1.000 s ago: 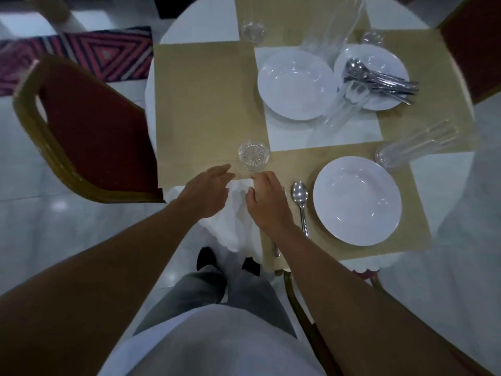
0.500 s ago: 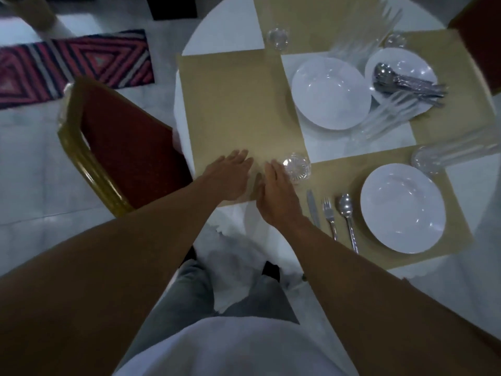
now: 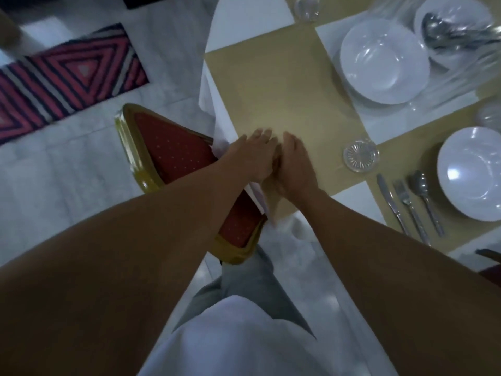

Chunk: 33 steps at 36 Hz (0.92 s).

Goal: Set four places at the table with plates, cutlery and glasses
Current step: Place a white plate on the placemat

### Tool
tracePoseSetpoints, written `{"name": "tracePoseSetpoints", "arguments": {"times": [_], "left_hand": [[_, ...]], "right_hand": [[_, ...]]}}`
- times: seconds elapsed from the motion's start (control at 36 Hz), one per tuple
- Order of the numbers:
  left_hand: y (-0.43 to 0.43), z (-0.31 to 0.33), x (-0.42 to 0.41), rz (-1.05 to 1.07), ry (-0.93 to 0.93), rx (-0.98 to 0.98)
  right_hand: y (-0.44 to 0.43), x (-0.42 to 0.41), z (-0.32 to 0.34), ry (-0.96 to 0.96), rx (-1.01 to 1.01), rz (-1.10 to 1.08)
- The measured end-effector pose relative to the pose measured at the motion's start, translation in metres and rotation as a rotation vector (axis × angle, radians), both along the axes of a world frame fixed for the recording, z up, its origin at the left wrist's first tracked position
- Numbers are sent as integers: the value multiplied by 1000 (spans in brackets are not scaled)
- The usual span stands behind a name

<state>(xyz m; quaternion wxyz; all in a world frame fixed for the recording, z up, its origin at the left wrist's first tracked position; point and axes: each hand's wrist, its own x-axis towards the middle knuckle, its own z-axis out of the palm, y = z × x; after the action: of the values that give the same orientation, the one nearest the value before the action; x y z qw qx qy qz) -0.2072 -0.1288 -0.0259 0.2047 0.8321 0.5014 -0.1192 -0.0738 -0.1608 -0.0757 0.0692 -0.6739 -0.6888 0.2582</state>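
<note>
My left hand (image 3: pixel 254 153) and my right hand (image 3: pixel 295 164) lie side by side, palms down, on the near left part of a bare tan placemat (image 3: pixel 284 85). The mat's near corner hangs over the table edge below my wrists. A clear glass (image 3: pixel 360 156) stands at the mat's near right corner. To the right is a laid place: a white plate (image 3: pixel 474 172) with a knife (image 3: pixel 390 202), fork (image 3: pixel 409 207) and spoon (image 3: pixel 423 194) to its left. A stack of white plates (image 3: pixel 383 61) sits in the table's middle. Loose cutlery (image 3: pixel 455 36) lies on another plate behind it.
A red chair with a gold frame (image 3: pixel 173 158) stands against the table edge, under my left forearm. Another glass (image 3: pixel 307 8) is at the far edge, and blurred clear glasses (image 3: pixel 461 77) stand right of the plate stack. A striped rug (image 3: pixel 62 80) covers the floor on the left.
Both hands slid left along the placemat's near edge, away from the glass and toward the chair side. My view shifted left with them.
</note>
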Motion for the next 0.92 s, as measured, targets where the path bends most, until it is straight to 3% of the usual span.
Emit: {"name": "tracePoseSetpoints", "arguments": {"times": [0.25, 0.36, 0.64, 0.92], "left_hand": [[54, -2, -45, -73, 63, 5], [95, -4, -63, -99, 50, 101], [178, 7, -80, -243, 172, -22], [220, 15, -74, -392, 168, -66]], "right_hand": [[53, -31, 9, -31, 20, -129], [91, -52, 12, -37, 52, -160], [129, -84, 8, -40, 46, -313], [144, -95, 18, -67, -30, -510]]}}
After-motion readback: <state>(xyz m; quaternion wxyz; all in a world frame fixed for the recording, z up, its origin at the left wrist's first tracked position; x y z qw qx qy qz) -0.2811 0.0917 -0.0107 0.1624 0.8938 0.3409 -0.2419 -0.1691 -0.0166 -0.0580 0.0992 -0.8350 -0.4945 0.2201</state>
